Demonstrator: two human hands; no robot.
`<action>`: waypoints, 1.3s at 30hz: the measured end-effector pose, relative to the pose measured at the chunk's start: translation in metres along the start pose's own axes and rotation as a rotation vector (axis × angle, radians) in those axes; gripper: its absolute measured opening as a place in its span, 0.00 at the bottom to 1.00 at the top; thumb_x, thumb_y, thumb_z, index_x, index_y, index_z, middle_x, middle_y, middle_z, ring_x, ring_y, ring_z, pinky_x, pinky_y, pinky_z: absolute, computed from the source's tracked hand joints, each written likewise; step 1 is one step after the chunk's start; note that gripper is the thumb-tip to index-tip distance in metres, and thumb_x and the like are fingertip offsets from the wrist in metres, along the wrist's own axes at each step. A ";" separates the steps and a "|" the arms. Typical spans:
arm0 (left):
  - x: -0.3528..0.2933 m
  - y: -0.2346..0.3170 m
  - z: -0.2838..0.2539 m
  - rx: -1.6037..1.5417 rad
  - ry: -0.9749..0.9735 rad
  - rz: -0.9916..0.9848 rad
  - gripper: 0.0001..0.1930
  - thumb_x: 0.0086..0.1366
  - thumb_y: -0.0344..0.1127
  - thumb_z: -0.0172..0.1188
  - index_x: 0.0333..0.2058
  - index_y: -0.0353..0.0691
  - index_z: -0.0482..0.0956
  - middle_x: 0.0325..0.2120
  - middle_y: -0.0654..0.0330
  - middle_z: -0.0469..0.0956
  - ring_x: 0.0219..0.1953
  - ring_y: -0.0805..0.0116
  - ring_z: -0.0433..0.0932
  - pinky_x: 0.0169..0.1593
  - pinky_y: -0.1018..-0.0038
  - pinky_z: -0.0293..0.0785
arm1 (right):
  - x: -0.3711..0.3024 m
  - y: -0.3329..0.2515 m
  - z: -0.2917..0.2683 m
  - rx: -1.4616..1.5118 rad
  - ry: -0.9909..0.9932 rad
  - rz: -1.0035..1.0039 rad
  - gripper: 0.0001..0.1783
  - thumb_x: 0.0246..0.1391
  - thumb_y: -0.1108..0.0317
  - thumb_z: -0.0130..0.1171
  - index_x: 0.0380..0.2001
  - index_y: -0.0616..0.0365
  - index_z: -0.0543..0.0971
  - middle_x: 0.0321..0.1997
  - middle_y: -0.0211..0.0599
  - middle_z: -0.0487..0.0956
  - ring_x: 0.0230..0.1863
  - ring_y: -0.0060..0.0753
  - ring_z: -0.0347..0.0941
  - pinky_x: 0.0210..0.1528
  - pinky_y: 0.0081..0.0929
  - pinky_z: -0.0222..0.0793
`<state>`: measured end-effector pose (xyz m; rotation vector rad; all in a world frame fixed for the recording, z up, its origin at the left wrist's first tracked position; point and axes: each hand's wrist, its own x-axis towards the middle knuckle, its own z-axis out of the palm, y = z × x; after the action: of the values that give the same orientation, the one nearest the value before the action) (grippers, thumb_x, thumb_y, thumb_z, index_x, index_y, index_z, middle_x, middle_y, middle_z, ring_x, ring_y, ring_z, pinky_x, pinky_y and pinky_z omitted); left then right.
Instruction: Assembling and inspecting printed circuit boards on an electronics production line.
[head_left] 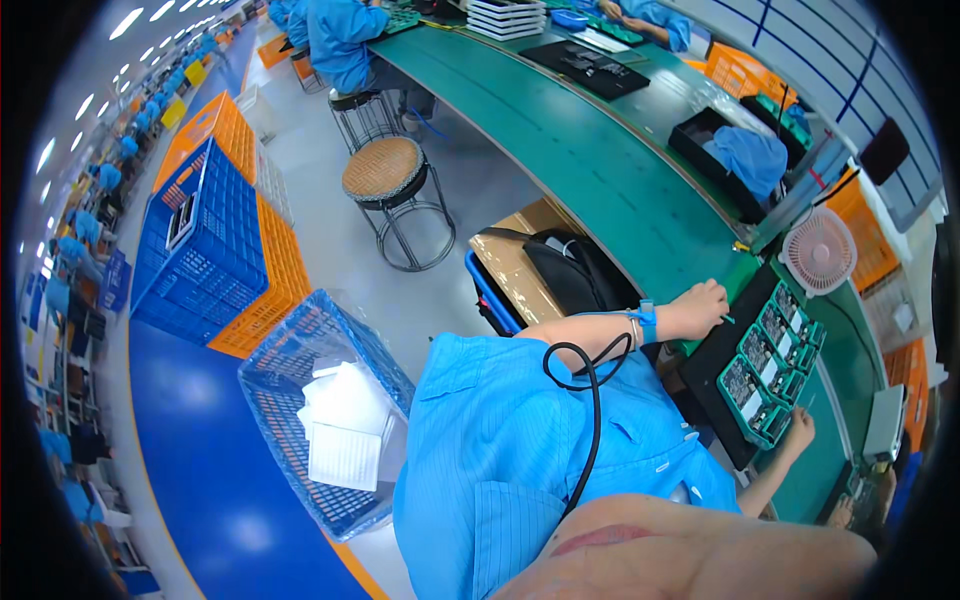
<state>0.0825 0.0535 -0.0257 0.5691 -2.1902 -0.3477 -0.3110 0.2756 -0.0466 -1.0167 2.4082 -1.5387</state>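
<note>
Reaching to the bench (640,215) with left forearm (575,329) nearly level, blue strap (646,321) at the wrist, and fingers bent inward in the left grip (698,311), above one end of a black panel (702,386). Too small to tell whether pinching the green sliver at the fingertips. Curled, too, in the right grip (798,432), just beside the opposite end; unclear whether holding anything. Laid on the panel, between both grips: green-framed circuit boards (768,366), grey and densely patterned inside, with white rectangular patches.
</note>
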 end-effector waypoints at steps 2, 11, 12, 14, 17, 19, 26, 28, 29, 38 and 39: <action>-0.005 -0.006 -0.008 0.026 -0.066 0.073 0.08 0.55 0.36 0.65 0.31 0.39 0.82 0.38 0.56 0.75 0.45 0.53 0.70 0.45 0.61 0.71 | 0.000 -0.020 0.015 -0.104 -0.064 0.052 0.16 0.52 0.69 0.66 0.41 0.71 0.82 0.39 0.42 0.83 0.41 0.28 0.75 0.48 0.26 0.69; -0.002 -0.019 -0.005 -0.003 -0.129 0.090 0.09 0.55 0.35 0.63 0.35 0.41 0.84 0.41 0.57 0.77 0.47 0.53 0.71 0.48 0.60 0.72 | 0.017 -0.041 0.037 -0.040 -0.115 0.228 0.17 0.51 0.67 0.59 0.37 0.72 0.84 0.34 0.43 0.83 0.33 0.32 0.78 0.37 0.34 0.74; 0.005 -0.012 -0.003 -0.016 -0.154 0.114 0.09 0.56 0.35 0.63 0.36 0.42 0.84 0.41 0.57 0.77 0.48 0.52 0.71 0.49 0.60 0.71 | 0.023 -0.028 0.022 0.048 -0.096 0.255 0.17 0.49 0.65 0.61 0.34 0.71 0.84 0.31 0.42 0.83 0.29 0.31 0.77 0.33 0.35 0.73; 0.008 -0.011 -0.001 -0.010 -0.175 0.127 0.10 0.56 0.35 0.63 0.37 0.42 0.84 0.42 0.57 0.77 0.48 0.52 0.70 0.49 0.60 0.71 | 0.026 -0.031 0.021 0.086 -0.093 0.231 0.16 0.48 0.64 0.62 0.31 0.70 0.84 0.28 0.41 0.82 0.28 0.31 0.76 0.32 0.35 0.71; 0.003 -0.022 -0.005 -0.029 -0.196 0.062 0.11 0.56 0.35 0.63 0.38 0.43 0.85 0.42 0.57 0.77 0.49 0.52 0.70 0.50 0.60 0.71 | 0.028 -0.049 0.044 0.106 -0.151 0.196 0.15 0.48 0.63 0.62 0.27 0.68 0.84 0.25 0.39 0.81 0.25 0.30 0.73 0.29 0.35 0.68; 0.007 -0.021 -0.003 -0.062 -0.221 0.059 0.11 0.56 0.35 0.63 0.38 0.43 0.85 0.42 0.57 0.77 0.50 0.52 0.70 0.51 0.60 0.70 | 0.028 -0.049 0.042 0.079 -0.143 0.176 0.14 0.48 0.63 0.62 0.26 0.68 0.84 0.24 0.38 0.80 0.24 0.30 0.73 0.28 0.35 0.67; 0.005 -0.021 -0.006 -0.089 -0.263 0.064 0.11 0.56 0.33 0.63 0.39 0.42 0.84 0.44 0.59 0.76 0.50 0.53 0.70 0.53 0.61 0.69 | 0.040 -0.029 0.047 -0.029 -0.163 0.126 0.14 0.48 0.63 0.62 0.22 0.66 0.83 0.20 0.36 0.78 0.22 0.30 0.69 0.25 0.35 0.63; 0.013 -0.015 -0.004 -0.125 -0.255 0.086 0.11 0.55 0.33 0.63 0.38 0.43 0.85 0.43 0.59 0.77 0.51 0.53 0.69 0.52 0.61 0.69 | 0.049 -0.005 0.031 -0.054 -0.126 0.129 0.14 0.48 0.63 0.62 0.22 0.66 0.83 0.20 0.35 0.78 0.21 0.30 0.69 0.25 0.35 0.63; 0.016 -0.012 -0.002 -0.136 -0.261 0.105 0.11 0.55 0.33 0.63 0.38 0.43 0.85 0.43 0.59 0.77 0.51 0.53 0.69 0.52 0.61 0.69 | 0.056 0.013 0.023 0.068 -0.106 0.152 0.15 0.48 0.62 0.63 0.19 0.66 0.82 0.18 0.34 0.76 0.20 0.29 0.67 0.24 0.35 0.60; 0.017 -0.021 -0.001 -0.116 -0.348 0.160 0.14 0.54 0.34 0.65 0.41 0.42 0.84 0.44 0.60 0.77 0.49 0.53 0.70 0.53 0.61 0.69 | 0.097 0.077 0.047 -0.300 -0.061 -0.138 0.22 0.50 0.56 0.60 0.16 0.66 0.76 0.16 0.45 0.75 0.19 0.39 0.68 0.25 0.43 0.62; 0.001 -0.043 -0.017 -0.071 -0.324 0.087 0.14 0.55 0.34 0.65 0.42 0.42 0.84 0.45 0.61 0.77 0.49 0.53 0.70 0.53 0.61 0.69 | 0.108 0.051 0.099 -0.097 -0.140 -0.052 0.21 0.50 0.56 0.62 0.18 0.67 0.78 0.16 0.43 0.76 0.18 0.33 0.68 0.24 0.41 0.63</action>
<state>0.1073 0.0150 -0.0331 0.3977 -2.4926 -0.4969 -0.3759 0.1498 -0.1100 -1.1721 2.3976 -1.3280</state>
